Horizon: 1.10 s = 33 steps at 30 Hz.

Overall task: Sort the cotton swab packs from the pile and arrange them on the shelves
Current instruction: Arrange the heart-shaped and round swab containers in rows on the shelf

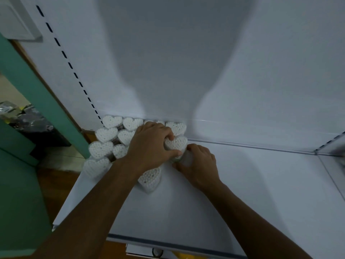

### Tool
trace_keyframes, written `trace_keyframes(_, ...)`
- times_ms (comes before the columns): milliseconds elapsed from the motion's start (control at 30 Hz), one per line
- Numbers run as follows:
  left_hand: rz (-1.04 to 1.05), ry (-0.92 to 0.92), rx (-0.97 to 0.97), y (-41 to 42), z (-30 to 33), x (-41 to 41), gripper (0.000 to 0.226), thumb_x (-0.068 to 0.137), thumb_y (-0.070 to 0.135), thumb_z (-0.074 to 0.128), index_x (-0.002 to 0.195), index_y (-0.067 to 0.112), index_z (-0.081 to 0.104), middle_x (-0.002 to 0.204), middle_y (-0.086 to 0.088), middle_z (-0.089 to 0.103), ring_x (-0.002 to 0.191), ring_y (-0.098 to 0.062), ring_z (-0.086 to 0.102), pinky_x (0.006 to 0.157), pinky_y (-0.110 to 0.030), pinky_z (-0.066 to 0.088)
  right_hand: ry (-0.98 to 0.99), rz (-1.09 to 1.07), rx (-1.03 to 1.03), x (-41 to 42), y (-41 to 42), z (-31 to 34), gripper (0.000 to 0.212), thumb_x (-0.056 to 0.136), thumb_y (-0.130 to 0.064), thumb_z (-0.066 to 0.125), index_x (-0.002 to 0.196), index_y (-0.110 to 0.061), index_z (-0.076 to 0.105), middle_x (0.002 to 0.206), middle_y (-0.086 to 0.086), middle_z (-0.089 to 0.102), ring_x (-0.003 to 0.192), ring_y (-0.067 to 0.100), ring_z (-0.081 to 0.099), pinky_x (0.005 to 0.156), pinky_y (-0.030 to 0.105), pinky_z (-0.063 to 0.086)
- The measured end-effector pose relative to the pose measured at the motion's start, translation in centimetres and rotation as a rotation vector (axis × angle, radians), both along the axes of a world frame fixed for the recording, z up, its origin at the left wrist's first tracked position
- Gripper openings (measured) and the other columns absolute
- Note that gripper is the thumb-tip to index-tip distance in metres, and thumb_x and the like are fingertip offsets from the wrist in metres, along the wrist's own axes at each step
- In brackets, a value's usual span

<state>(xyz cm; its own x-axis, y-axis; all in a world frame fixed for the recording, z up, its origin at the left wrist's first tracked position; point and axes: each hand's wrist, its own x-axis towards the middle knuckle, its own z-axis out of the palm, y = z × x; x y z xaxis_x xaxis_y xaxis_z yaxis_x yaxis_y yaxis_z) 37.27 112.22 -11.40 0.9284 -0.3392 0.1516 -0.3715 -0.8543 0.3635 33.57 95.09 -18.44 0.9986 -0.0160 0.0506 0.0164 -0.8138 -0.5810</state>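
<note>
Gripping heart-shaped swab pack point(176, 143), left hand point(149, 144)

Shop interior, likely a stockroom or retail aisle. White metal display shelf point(242, 184) with slotted upright point(61, 51) of the store-gondola kind; identical heart-shaped cotton swab packs point(112, 121) lined up in rows at its back left corner. Green wall point(28, 86) beside it.

No readable text, label, brand or number is showing anywhere: the heart-shaped swab packs point(176, 143), the white shelf point(242, 184) and its back panel point(168, 53) are all appearing unmarked, and the dim clutter at the left edge is looking too blurred to read
</note>
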Motion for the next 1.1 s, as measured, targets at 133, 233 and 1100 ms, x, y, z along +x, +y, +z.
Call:
trace_keyframes(133, 0.002, 0.025, 0.029, -0.2, 0.1, 0.2, 0.042, 0.063, 0.059, 0.08, 0.088, 0.035, 0.056, 0.094, 0.014, 0.051, 0.104, -0.015, 0.047, 0.087, -0.03, 0.029, 0.036, 0.01, -0.034, 0.4, 0.3, 0.3, 0.066, 0.075, -0.055, 0.074, 0.129, -0.025, 0.052, 0.131, -0.004, 0.055, 0.124, 0.021, 0.044, 0.098, 0.033, 0.032)
trace_keyframes(233, 0.016, 0.037, 0.037, -0.4, 0.4, 0.1, 0.04, 0.065, 0.055, 0.08, 0.085, 0.036, 0.051, 0.096, 0.013, 0.053, 0.104, -0.016, 0.048, 0.087, -0.03, 0.029, 0.061, 0.018, -0.044, 0.5, 0.5, 0.6, 0.069, 0.075, -0.054, 0.074, 0.132, -0.024, 0.049, 0.133, -0.003, 0.054, 0.125, 0.021, 0.044, 0.101, 0.034, 0.032)
trace_keyframes(1100, -0.35, 0.002, 0.014, -23.6, 5.9, -9.5, 0.086, 0.077, 0.077, 0.033, 0.15, 0.031, 0.035, 0.158, 0.006, 0.034, 0.144, -0.019, 0.032, 0.117, -0.041, 0.024, -0.155, -0.236, -0.042, -13.7, -20.4, 6.9, 0.072, 0.094, -0.051, 0.055, 0.152, -0.016, 0.031, 0.157, 0.003, 0.035, 0.145, 0.02, 0.031, 0.117, 0.036, 0.029)
